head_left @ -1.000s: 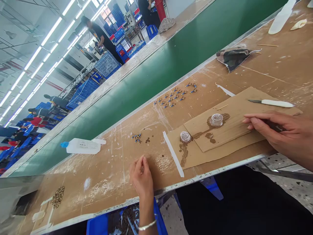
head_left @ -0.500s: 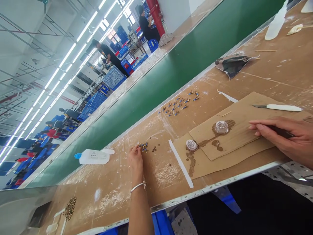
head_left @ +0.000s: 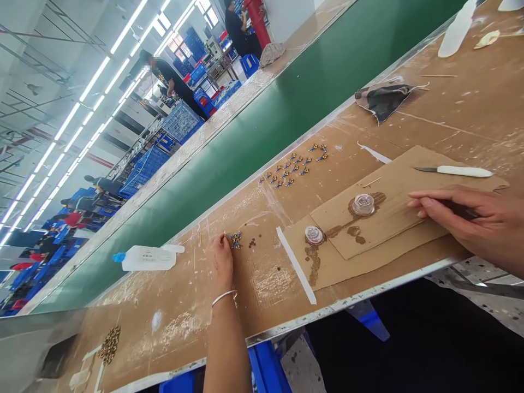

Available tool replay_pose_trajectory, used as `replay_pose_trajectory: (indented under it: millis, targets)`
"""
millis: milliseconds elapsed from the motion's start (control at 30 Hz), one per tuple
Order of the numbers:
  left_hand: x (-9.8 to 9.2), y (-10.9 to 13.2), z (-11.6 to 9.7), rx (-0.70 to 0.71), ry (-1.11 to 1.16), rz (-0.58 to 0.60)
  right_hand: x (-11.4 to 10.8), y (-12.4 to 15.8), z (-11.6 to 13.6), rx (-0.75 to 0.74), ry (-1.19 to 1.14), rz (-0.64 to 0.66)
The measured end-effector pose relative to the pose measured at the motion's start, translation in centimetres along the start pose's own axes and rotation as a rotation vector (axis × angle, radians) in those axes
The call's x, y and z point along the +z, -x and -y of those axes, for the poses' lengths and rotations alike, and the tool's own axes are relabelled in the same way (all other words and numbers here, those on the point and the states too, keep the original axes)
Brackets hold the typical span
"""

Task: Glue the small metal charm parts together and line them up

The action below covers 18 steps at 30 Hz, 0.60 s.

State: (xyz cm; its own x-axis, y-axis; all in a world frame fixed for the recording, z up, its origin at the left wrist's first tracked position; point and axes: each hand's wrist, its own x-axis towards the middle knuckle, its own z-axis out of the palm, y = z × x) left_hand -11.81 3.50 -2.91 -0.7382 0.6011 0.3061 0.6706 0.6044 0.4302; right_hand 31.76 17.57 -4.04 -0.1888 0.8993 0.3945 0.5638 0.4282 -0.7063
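Note:
My left hand [head_left: 221, 259], with a bracelet at the wrist, rests low over the table. Its fingertips are pinched together just left of a small cluster of blue-and-gold pieces [head_left: 236, 240]; whatever sits between them is too small to make out. Over the cardboard [head_left: 393, 218] at the right is my right hand [head_left: 470, 218]. Thumb and forefinger are closed, and something dark shows beneath them, perhaps only shadow. A knife with a white handle [head_left: 470, 171] lies beyond that hand. Two round clear dishes, one nearer [head_left: 314, 236] and one farther [head_left: 363, 204], stand among wet brown stains.
Several spaced blue-and-gold pieces [head_left: 295, 169] lie near the green belt [head_left: 245, 153]. A blue-capped bottle [head_left: 149, 258] lies on its side at left. Small gold parts [head_left: 109, 345] are heaped at lower left. A dark cloth [head_left: 385, 101] lies at the back; people work across the belt.
The view has shifted slightly, moving everything left and up in the picture. My left fingertips have drawn a little away from the cluster. My right hand keeps nearly the same pose.

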Motion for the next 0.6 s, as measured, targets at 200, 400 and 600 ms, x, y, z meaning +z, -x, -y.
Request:
replay_pose_trajectory:
  millis: [200,400,600]
  targets:
    - [-2.1,3.0,-1.0,-0.258,0.422,-0.12,0.0,0.0,0.5,0.004,0.002,0.007]
    - [-4.6,8.4,-2.6,-0.428,0.844,-0.119,-0.2,0.1,1.2,0.013,-0.014,0.02]
    - [-6.2,13.1,-4.3,-0.486,0.97,-0.01,-0.3,0.1,1.2,0.031,-0.017,0.02]
